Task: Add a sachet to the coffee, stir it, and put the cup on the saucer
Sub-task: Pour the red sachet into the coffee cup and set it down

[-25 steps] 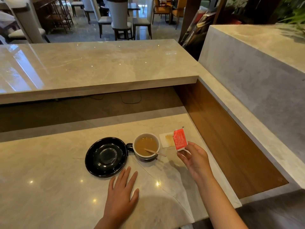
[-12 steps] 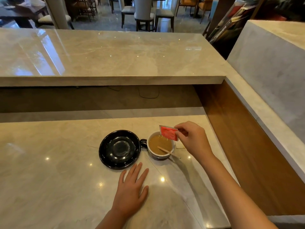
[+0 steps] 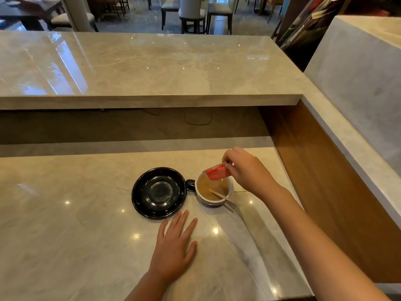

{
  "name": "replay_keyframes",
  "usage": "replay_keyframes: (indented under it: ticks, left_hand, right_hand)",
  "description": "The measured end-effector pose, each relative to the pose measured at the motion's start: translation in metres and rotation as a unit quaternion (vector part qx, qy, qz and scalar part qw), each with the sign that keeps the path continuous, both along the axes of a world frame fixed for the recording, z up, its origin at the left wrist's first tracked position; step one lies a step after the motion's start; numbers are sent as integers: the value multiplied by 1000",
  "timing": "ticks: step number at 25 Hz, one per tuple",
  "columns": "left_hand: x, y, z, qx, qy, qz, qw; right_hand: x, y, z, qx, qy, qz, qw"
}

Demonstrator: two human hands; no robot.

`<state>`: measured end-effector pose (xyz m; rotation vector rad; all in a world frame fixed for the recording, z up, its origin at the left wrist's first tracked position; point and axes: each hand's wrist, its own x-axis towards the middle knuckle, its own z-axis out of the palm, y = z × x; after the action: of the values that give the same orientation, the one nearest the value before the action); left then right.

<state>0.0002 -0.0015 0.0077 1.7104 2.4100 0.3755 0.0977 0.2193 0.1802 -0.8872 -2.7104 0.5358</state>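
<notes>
We see our right hand (image 3: 247, 170) raised over the far right edge of a round cup with a white inside, a dark outside and a dark handle (image 3: 213, 189), which stands on the pale polished marble counter (image 3: 65, 235). The thumb and fingers of that hand are pinched together on one end of a small flat red paper sachet (image 3: 217, 174). The sachet tilts down to the left, so its free end hangs above the light brown coffee (image 3: 207, 187) in the cup; whether it touches the rim we cannot tell. A thin pale wooden stirring stick (image 3: 223, 196) leans in the coffee and juts out over the near right rim of the cup.

Just beside the cup, on its left, lies a round glossy black saucer (image 3: 159, 192), bare. The cup's handle points toward the saucer and sits at its edge; the cup itself rests on the counter, not on the saucer.

Our left hand (image 3: 173, 246) lies flat on the marble, palm down, fingers spread and holding nothing. It is nearer to us than the saucer and cup, its fingertips just short of the saucer's near rim. The two hands are well apart, with the cup between them and farther from us.

A raised marble ledge (image 3: 152, 68) runs across behind the counter.
</notes>
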Motion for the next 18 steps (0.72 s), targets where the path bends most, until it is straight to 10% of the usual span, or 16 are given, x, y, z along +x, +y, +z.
replay_keyframes:
  ticks: [11, 15, 18]
  left_hand:
    - [0, 0, -1, 7, -2, -5, 1000]
    - [0, -1, -2, 1, 2, -3, 1000]
    - [0, -1, -3, -2, 5, -5, 1000]
  right_hand:
    - [11, -1, -27, 54, -5, -14, 998]
    - [22, 2, -41, -111, 121, -164, 973]
    - [41, 1, -50, -312, 243, -264, 880]
